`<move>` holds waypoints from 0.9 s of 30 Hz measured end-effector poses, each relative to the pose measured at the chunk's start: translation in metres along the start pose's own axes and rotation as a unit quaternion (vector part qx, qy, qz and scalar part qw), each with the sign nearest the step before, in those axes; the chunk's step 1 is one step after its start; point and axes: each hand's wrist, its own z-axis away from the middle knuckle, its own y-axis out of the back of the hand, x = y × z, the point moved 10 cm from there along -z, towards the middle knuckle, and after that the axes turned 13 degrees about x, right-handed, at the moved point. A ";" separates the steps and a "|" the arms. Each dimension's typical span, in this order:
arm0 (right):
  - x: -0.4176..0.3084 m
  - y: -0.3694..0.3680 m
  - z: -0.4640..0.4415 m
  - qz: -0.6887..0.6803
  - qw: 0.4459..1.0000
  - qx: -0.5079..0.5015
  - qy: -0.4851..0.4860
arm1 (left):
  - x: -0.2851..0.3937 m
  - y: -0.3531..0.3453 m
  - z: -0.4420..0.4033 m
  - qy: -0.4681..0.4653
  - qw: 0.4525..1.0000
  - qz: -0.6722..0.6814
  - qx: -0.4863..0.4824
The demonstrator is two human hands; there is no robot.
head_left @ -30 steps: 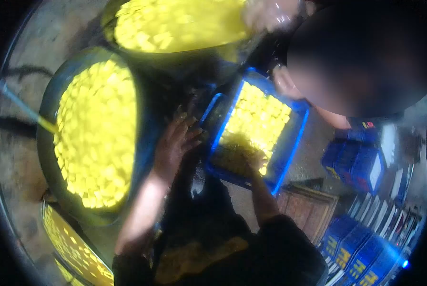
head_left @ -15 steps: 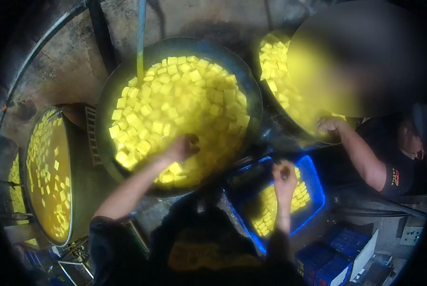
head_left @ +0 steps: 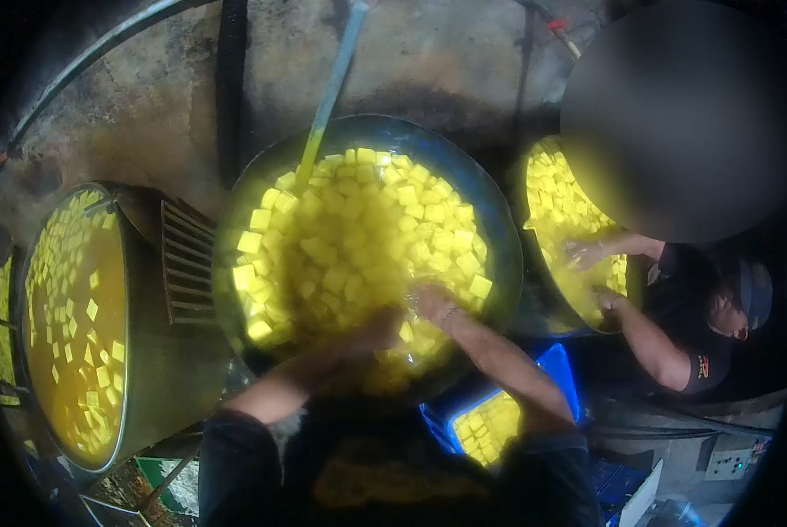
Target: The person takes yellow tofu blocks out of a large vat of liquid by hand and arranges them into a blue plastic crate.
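Fingers on our right hand (head_left: pixel 434 304) are partly lost in glare and the yellow liquid; we can't tell if they're open, closed or gripping a cube. Same for our left hand (head_left: pixel 388 328): shadow and murk blur its fingertips, grip unreadable. Yellow cubes (head_left: pixel 250 241) sit in the central wok (head_left: pixel 501 228), sharp around the edge, hazy in the shaded middle.

Pose: both hands are low at the wok's near side, close together, left hand just beside right. Left forearm slants up and inward from lower left, right forearm up and inward from lower right, palms not readable.

Right forearm and sleeve cover part of the blue crate (head_left: pixel 562 373), which holds more cubes. A dark blurred disc hides part of the right-hand pan (head_left: pixel 578 309), where a co-worker (head_left: pixel 666 351) has both hands. A pipe (head_left: pixel 334 88) dips into our wok; its lower end is hidden.
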 end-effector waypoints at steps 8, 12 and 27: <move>0.036 0.045 -0.018 -0.259 0.956 -0.136 0.011 | -0.070 0.132 -0.048 0.132 0.977 -0.010 0.168; 0.048 0.076 -0.046 -0.647 0.730 -0.198 -0.101 | -0.090 0.130 -0.069 0.056 0.951 -0.243 0.184; 0.036 0.016 -0.203 -0.354 0.918 0.090 -0.154 | -0.129 0.158 -0.046 0.213 0.903 0.240 0.287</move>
